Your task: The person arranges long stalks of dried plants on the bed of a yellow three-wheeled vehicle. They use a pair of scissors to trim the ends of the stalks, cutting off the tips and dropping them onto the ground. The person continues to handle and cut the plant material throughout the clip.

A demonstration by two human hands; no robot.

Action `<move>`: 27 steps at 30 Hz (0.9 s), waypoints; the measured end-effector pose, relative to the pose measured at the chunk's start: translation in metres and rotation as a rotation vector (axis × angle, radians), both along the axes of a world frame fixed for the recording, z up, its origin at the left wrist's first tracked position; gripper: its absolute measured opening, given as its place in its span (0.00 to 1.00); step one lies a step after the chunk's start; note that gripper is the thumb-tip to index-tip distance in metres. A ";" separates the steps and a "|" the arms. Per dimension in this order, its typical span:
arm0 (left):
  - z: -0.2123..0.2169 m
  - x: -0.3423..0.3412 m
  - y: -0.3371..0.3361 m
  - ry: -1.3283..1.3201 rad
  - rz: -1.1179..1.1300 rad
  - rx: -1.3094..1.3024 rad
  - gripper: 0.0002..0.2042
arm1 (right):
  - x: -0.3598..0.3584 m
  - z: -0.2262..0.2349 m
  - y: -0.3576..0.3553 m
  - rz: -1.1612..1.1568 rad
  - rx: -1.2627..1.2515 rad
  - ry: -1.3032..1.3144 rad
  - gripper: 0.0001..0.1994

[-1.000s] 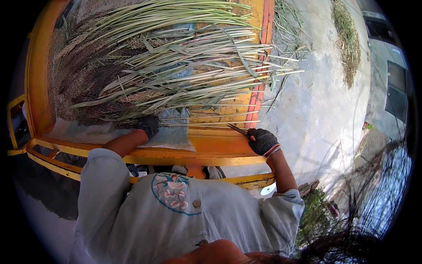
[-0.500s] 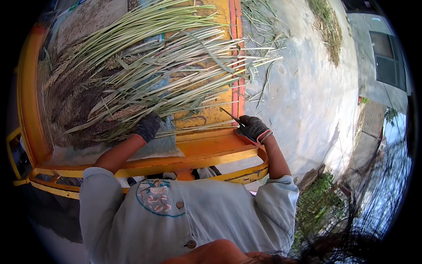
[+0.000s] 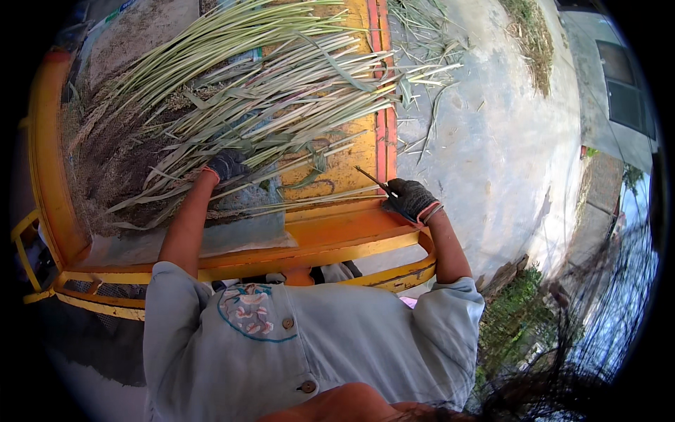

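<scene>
A dark knitted glove with a reddish cuff covers my left hand. Its fingers are closed around some of the stalks at the near edge of a pile of long green and pale seed-headed stalks; the fingertips are partly hidden among the leaves. My right hand, gloved alike, grips a pair of dark scissors above the near right corner of the yellow metal bed. The blades point up and to the left, toward the stalks. A few thin stalks lie apart along the bed's near side, their ends close to the scissors.
A yellow rail runs between my body and the bed. Brown seed heads cover the left side, over pale sheeting. Beyond the red edge, leaf scraps and a heap of dry stalks lie on the concrete ground.
My left hand has moved away from me into the pile, and the near stalks have shifted with it, baring more of the yellow bed. My right hand stays nearly in place with the scissors.
</scene>
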State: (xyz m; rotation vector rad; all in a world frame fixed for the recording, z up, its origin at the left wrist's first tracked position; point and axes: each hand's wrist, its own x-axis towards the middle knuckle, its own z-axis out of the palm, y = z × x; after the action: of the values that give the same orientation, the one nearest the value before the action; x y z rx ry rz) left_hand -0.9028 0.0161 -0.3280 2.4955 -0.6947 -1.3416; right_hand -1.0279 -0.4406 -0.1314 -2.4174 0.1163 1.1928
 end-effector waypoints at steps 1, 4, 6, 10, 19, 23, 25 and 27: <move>-0.005 0.005 0.010 -0.064 -0.062 -0.014 0.26 | 0.002 0.002 0.001 0.010 0.006 -0.009 0.23; 0.003 0.011 0.021 -0.298 -0.286 -0.072 0.21 | 0.007 0.013 0.005 0.000 0.004 -0.004 0.22; 0.032 0.018 0.011 -0.247 -0.137 -0.125 0.19 | 0.004 0.012 0.005 -0.003 -0.017 -0.028 0.21; 0.025 0.015 0.013 -0.137 0.079 -0.229 0.13 | 0.000 0.004 -0.001 -0.074 0.025 -0.021 0.21; 0.003 0.010 0.019 0.198 0.500 -0.611 0.06 | 0.001 0.005 0.002 -0.147 0.022 -0.044 0.22; 0.011 0.013 0.009 0.027 0.227 -0.407 0.05 | -0.009 -0.008 -0.007 -0.230 0.092 -0.040 0.22; 0.031 0.011 -0.003 0.498 0.645 -0.263 0.04 | -0.008 -0.009 -0.009 -0.228 0.086 -0.010 0.23; 0.033 0.010 -0.005 0.434 0.528 -0.286 0.04 | -0.003 -0.002 -0.006 -0.236 0.097 0.033 0.23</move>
State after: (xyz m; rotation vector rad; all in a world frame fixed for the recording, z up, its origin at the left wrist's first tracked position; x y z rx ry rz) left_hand -0.8931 0.0114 -0.2948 1.8822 -0.1050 -1.3829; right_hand -1.0311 -0.4467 -0.1339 -2.2290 0.3365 1.1050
